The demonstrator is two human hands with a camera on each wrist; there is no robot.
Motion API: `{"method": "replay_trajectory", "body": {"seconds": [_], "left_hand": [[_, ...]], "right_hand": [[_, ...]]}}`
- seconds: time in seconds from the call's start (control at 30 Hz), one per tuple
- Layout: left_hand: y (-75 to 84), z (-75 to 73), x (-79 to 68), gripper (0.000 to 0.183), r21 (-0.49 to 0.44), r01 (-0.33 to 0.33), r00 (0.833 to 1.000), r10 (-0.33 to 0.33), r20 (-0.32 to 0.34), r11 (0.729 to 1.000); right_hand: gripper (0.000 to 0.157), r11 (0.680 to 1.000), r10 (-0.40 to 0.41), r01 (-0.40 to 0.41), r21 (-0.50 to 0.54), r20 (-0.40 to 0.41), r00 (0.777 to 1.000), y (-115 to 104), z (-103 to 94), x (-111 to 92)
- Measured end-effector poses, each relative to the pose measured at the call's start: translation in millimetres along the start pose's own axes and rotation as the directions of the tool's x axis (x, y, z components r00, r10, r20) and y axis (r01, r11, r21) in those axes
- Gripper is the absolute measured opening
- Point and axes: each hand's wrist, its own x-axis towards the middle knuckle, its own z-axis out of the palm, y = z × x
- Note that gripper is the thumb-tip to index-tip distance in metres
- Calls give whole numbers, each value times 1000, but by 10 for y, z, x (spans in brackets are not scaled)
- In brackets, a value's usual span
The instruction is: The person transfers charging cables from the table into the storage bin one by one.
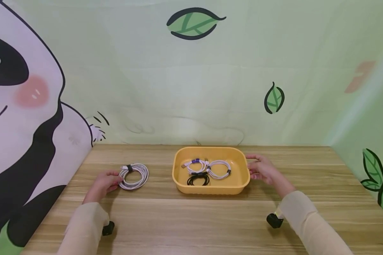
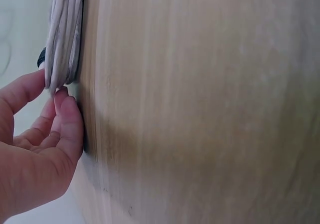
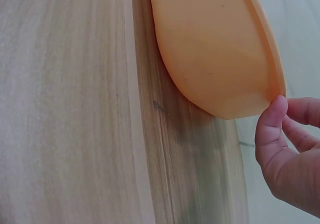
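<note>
A thick grey-white coiled cable (image 1: 144,175) with a black strap lies left of the yellow bin (image 1: 210,190). My left hand (image 1: 104,183) pinches the near-left edge of this coil; in the left wrist view, forefinger and thumb meet at the end of the grey-white loops (image 2: 62,39). At the bin's right end, my right hand (image 1: 264,169) grips the rim, its thumb (image 3: 272,116) against the orange-looking wall (image 3: 220,54) in the right wrist view. Inside the bin are a white cable with a purple tie (image 1: 196,161), a white coil (image 1: 218,177) and a black coiled cable (image 1: 198,174).
Everything stands on a wood-grain table (image 1: 185,223). Behind its far edge hangs a pale green backdrop (image 1: 140,88) printed with leaves and a panda. A small black device (image 1: 275,220) sits at the right wrist, another black device (image 1: 108,228) at the left.
</note>
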Motion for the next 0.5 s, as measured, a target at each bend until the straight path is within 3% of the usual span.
{"method": "replay_trajectory", "body": {"seconds": [0.07, 0.17, 0.33, 0.5], "left_hand": [[-69, -26, 112, 36, -23, 10, 1000, -10, -11, 1000], [-76, -34, 146, 34, -72, 20, 1000, -21, -4, 997], [42, 5, -26, 46, -131, 19, 1000, -16, 26, 991], [66, 5, -41, 43, -192, 28, 999, -23, 30, 981]], "right_hand": [[54, 1000, 3, -3, -2, 1, 1000, -4, 0, -8], [55, 1000, 8, -8, -2, -2, 1000, -11, 1, -17], [55, 1000, 8, -8, 4, -2, 1000, -11, 5, -13], [55, 1000, 4, -4, 3, 3, 1000, -10, 15, -15]]}}
